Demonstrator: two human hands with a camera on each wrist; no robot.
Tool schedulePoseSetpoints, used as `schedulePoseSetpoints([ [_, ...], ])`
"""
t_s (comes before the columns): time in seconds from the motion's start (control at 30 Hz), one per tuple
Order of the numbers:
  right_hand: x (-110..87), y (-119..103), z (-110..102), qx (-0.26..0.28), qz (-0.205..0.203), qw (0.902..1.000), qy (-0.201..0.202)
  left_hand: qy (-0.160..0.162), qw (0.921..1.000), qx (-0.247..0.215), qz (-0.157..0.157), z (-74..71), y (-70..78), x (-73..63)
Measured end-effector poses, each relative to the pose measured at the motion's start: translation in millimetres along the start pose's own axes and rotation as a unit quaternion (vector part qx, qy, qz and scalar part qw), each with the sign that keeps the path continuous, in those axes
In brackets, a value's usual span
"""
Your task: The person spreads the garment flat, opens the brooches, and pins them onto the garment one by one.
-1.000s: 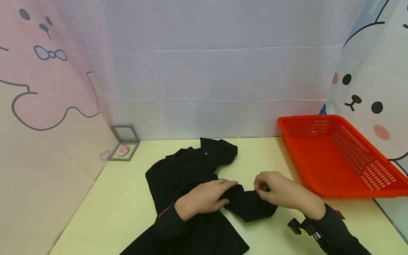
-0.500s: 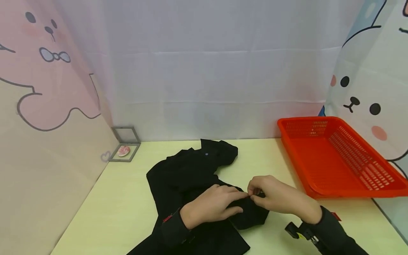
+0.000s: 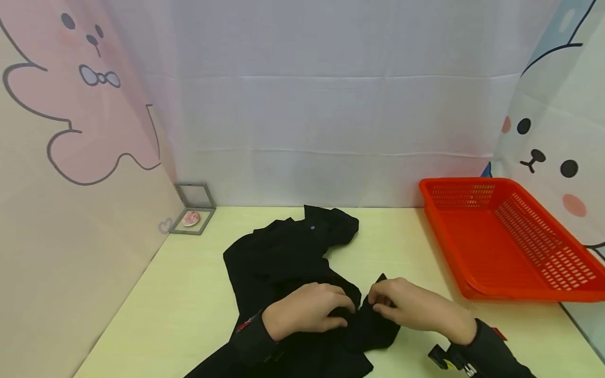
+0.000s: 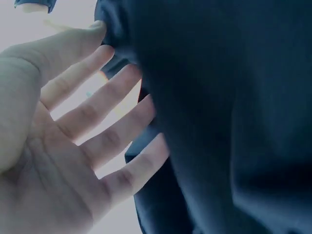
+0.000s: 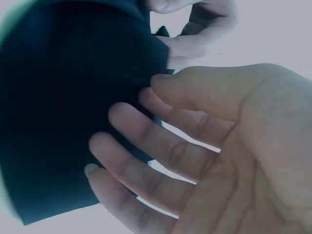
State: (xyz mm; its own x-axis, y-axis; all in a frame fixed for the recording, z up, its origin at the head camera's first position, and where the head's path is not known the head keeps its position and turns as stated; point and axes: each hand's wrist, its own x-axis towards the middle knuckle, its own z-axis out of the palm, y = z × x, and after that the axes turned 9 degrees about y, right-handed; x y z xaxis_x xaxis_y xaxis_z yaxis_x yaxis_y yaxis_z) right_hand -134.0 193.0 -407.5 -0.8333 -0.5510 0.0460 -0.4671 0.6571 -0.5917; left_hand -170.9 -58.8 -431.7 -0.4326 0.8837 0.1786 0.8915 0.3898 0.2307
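The sleeve (image 3: 375, 336) of the black shirt (image 3: 274, 257), spread on the tabletop (image 3: 189, 294), now lies shorter and more bunched than a second ago, apparently advancing a fold; the left hand (image 3: 307, 310) touches it with loose fingers, while the right hand (image 3: 408, 307) bends at it, any pinch indeterminable.

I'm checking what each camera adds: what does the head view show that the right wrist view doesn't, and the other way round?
Only the head view shows the red basket, the printed backdrop, and the grey frame with a pink item in it.

Only the right wrist view shows the palm of the right hand and the creases along its fingers.

Both show the black cloth, the right hand and the left hand, though the right wrist view catches only part of the left, at its top edge.
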Motion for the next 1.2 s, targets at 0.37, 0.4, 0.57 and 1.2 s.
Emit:
schedulePoseSetpoints([
  [0.37,-6.7,7,10,0.022,0.023,0.9994,-0.011,0.005,0.9949,0.084,0.054,18.6,11.3,11.6],
  [0.4,-7.0,7,10,0.023,0.024,0.9994,-0.009,0.014,0.9937,0.093,0.061,18.2,11.8,12.2],
  [0.57,-10.5,9,8,0.016,0.027,0.9995,-0.001,0.047,0.9950,0.073,0.049,7.1,7.1,10.3],
  [1.2,4.5,1,42,-0.025,-0.008,0.9992,-0.030,0.195,0.9703,0.015,-0.143,-85.9,-55.2,-97.3],
])
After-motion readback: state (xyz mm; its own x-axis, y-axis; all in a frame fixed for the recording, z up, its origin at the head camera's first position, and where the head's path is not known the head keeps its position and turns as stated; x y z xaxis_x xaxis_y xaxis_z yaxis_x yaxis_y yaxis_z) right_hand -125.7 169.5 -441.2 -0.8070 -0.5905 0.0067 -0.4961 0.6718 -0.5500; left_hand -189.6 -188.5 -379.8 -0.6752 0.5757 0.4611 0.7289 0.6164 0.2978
